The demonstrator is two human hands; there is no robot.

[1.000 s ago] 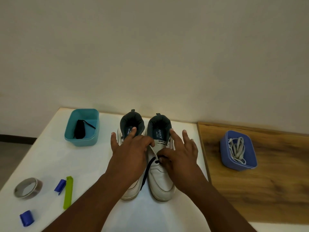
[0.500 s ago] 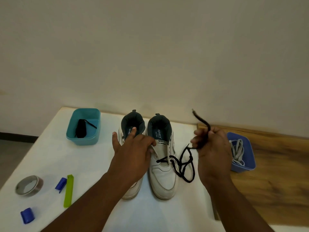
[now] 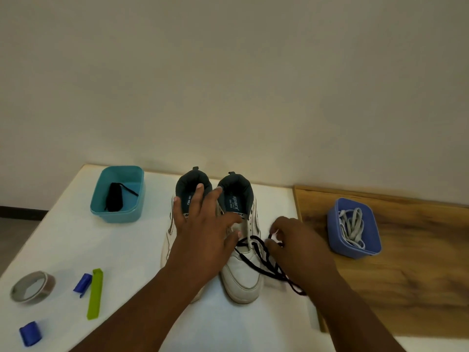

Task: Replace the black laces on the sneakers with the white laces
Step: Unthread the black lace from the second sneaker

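Mid-table, right hand (image 3: 299, 247) has dropped from its raised pull back beside the right sneaker (image 3: 243, 252), apparently pinching the black lace (image 3: 264, 262), now mostly out of the eyelets. Left hand (image 3: 203, 235) stays flat, fingers straight, over both sneakers; white laces (image 3: 351, 226) wait in the blue tub (image 3: 355, 250) near the right edge.

A: The sneakers (image 3: 241, 273) look like smooth white leather or a synthetic of that kind, with a faint sheen; the collar lining is dark matt cloth.

B: And the black lace (image 3: 256, 260)?

A: Woven cord, matt. The white laces (image 3: 351, 226) look flat and woven too.

B: The tubs?

A: Teal tub (image 3: 117, 214) and blue tub (image 3: 355, 251), smooth plastic. The table (image 3: 63, 237) is matt white; beside it, a grained wood board (image 3: 406, 280).
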